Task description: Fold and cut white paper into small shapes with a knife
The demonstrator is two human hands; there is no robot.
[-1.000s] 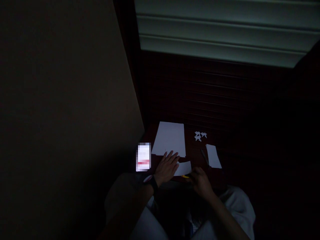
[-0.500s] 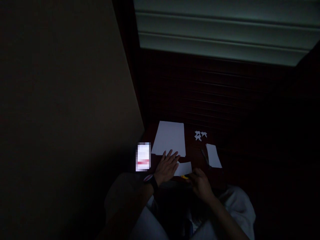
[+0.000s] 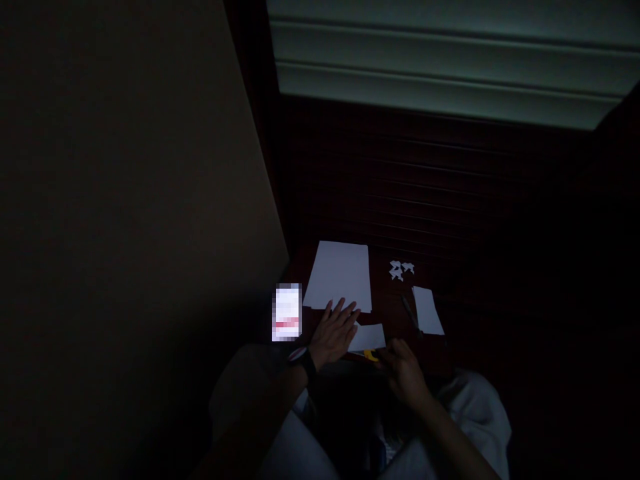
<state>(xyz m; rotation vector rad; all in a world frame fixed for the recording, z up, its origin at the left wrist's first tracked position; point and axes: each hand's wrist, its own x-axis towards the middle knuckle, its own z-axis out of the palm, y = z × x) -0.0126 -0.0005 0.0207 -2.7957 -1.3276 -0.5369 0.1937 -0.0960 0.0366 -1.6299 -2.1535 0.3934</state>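
The scene is very dark. My left hand (image 3: pixel 334 335) lies flat with fingers spread on a small white piece of paper (image 3: pixel 370 336), which rests on a small dark red table (image 3: pixel 387 300). A watch (image 3: pixel 301 359) is on that wrist. My right hand (image 3: pixel 404 371) is curled at the table's near edge, fingers closed beside a small yellow object (image 3: pixel 371 355) under the paper's lower edge; whether it grips that object is unclear.
A larger white sheet (image 3: pixel 341 275) lies behind my left hand. A lit phone screen (image 3: pixel 287 312) sits at the left. A narrow paper strip (image 3: pixel 428 311), a dark pen-like tool (image 3: pixel 410 312) and small cut paper shapes (image 3: pixel 401 270) lie at the right. A wall stands at the left.
My right hand has shifted slightly down and to the right, showing a little more of the yellow object. My left hand stays flat on the paper.
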